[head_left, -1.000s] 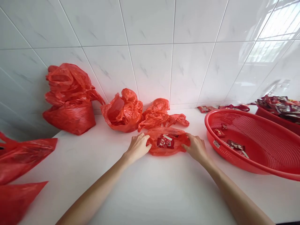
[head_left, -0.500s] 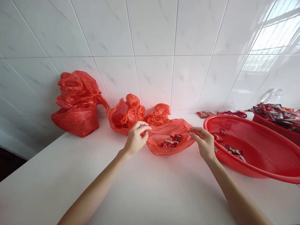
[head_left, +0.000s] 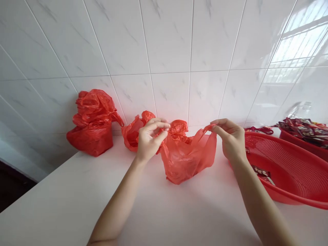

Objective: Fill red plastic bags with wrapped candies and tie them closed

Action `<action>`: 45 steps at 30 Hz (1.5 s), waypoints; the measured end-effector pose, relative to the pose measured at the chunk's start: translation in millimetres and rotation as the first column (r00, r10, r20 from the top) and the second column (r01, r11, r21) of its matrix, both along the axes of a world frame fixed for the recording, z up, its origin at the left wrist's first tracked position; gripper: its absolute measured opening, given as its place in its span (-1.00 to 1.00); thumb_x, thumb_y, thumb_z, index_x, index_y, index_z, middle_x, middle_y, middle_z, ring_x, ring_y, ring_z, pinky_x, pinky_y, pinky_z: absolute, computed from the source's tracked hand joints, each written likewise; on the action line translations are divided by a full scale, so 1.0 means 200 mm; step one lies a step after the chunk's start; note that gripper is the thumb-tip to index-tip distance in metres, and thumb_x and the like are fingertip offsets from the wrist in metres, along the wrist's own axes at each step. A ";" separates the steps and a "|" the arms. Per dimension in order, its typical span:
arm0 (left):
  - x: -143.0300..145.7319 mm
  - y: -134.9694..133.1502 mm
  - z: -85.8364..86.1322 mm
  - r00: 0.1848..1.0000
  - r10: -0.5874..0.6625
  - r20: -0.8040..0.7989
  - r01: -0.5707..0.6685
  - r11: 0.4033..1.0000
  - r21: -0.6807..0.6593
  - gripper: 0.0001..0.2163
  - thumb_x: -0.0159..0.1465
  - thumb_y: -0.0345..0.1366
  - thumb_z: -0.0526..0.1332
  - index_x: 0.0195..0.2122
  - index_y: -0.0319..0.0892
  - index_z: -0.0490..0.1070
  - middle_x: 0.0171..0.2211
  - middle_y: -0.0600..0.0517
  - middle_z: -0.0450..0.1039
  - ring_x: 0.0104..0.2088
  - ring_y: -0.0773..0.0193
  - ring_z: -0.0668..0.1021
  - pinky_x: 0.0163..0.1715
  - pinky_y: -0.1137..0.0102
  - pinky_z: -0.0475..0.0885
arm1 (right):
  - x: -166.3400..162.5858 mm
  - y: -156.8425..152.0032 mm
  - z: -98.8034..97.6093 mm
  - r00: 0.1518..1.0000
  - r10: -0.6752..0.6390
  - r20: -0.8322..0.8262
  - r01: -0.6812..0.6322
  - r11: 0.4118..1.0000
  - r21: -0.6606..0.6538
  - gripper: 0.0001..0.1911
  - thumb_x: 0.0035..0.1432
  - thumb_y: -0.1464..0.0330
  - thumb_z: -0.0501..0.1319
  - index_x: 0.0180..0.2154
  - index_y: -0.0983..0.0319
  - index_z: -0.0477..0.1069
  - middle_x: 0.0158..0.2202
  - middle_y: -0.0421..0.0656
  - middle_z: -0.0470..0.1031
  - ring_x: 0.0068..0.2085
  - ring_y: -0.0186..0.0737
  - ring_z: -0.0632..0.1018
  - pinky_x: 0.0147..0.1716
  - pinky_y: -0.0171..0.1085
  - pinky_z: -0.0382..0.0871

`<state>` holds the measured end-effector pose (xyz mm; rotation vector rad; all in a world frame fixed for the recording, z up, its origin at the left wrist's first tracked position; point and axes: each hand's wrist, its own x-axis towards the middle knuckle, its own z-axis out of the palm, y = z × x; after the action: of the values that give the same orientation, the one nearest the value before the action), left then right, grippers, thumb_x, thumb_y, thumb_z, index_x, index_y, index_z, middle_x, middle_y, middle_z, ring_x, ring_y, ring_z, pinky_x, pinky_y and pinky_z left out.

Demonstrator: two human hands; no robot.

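Observation:
A small red plastic bag hangs between my hands just above the white counter, its bottom resting on the surface. My left hand pinches the bag's left handle with thumb and fingers. My right hand pinches the right handle at the same height. The bag's mouth is pulled up and its contents are hidden behind the plastic.
Filled red bags stand against the tiled wall: a large one at the left and two smaller ones behind my hands. A red mesh basket with a few red packets sits at the right, a tub of packets behind it.
Both hands have risen from the counter, drawing the bag's handles up. The bag went from lying flat with red packets showing to hanging upright with them hidden. The camera tilted upward.

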<state>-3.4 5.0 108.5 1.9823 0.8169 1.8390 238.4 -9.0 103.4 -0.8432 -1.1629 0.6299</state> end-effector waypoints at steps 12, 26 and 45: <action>0.21 -0.08 -0.01 0.965 -0.158 -0.207 0.161 0.987 -0.004 -0.88 0.27 -0.44 0.27 -0.21 -0.13 0.58 -0.27 0.00 0.57 -0.23 0.27 0.59 -0.18 0.36 0.53 | -0.10 -0.08 0.01 0.911 0.292 0.292 -0.302 0.953 -0.012 -0.81 0.06 0.24 0.42 -0.40 0.19 0.51 -0.42 -0.19 0.53 -0.35 -0.23 0.51 -0.28 -0.22 0.43; 0.17 -0.06 0.01 0.987 0.053 0.154 -0.048 0.998 -0.041 -0.89 0.20 -0.45 0.27 -0.30 -0.15 0.57 -0.29 0.03 0.59 -0.23 0.26 0.61 -0.14 0.33 0.55 | -0.21 -0.01 -0.16 0.516 0.788 0.336 -0.733 0.609 -0.305 -0.67 0.12 0.20 0.40 -0.08 0.14 0.49 -0.15 -0.18 0.55 -0.10 -0.12 0.55 -0.08 -0.14 0.46; -0.05 -0.06 0.09 0.988 0.122 0.096 -0.125 0.992 0.030 -0.85 0.11 -0.44 0.34 -0.29 -0.12 0.58 -0.11 -0.02 0.52 -0.01 0.12 0.56 -0.06 0.25 0.59 | -0.09 0.14 -0.12 0.720 0.393 -0.572 -0.561 0.815 -0.145 -0.68 0.06 0.19 0.40 -0.51 0.15 0.32 -0.65 -0.35 0.14 -0.57 -0.34 0.33 -0.39 -0.28 0.44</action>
<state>-13.8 -7.6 126.6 1.8876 0.9030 2.0134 219.6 19.3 78.6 -0.5552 -0.7796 1.4232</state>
